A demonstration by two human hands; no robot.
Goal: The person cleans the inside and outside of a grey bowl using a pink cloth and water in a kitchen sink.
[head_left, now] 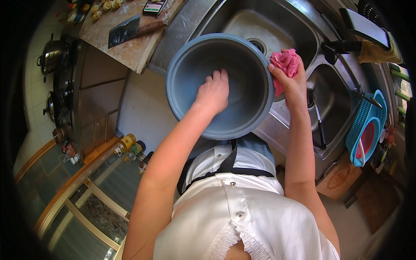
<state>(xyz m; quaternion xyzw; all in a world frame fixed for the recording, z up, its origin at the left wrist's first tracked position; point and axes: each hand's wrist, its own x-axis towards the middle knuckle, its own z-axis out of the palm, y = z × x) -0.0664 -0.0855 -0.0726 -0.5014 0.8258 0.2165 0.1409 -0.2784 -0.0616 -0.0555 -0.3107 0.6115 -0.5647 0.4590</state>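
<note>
Looking down from the head camera: one view only, fisheye, edges bent.

Left hand (213, 92) is inside a large grey-blue round basin (182, 69), palm down, fingers together and pressed flat against the inner wall near the bottom. It grips nothing; it lies open on the surface. The forearm comes up from the lower edge and crosses the near rim.

Right hand (291, 80) is at the basin's right rim, fingers curled tight around a crumpled pink cloth (286, 62). The cloth bulges above the fist and touches or nearly touches the rim; contact cannot be told for sure. The two hands are apart, one inside the basin, one at its edge.

The basin sits tilted over the front edge of a steel double sink (281, 26), its far rim over the left bowl, its near rim close to the person's white top. Whether it rests on the sink edge or is only held cannot be told.

Around it:
- Black tap (342, 46) between the two bowls, on the far side.
- Yellow sponge or cloth (376, 53) just behind the tap, beside a dark flat item.
- Teal slotted basket (368, 125) well to the right of the sink, a red item inside.
- Wooden cutting board (130, 47) on the bench left of the sink, a cleaver (125, 29) lying on it.
- Stove with steel pots (52, 54) at far left.
- Small jars with yellow lids (125, 143) low on the left, on a ledge.
</note>
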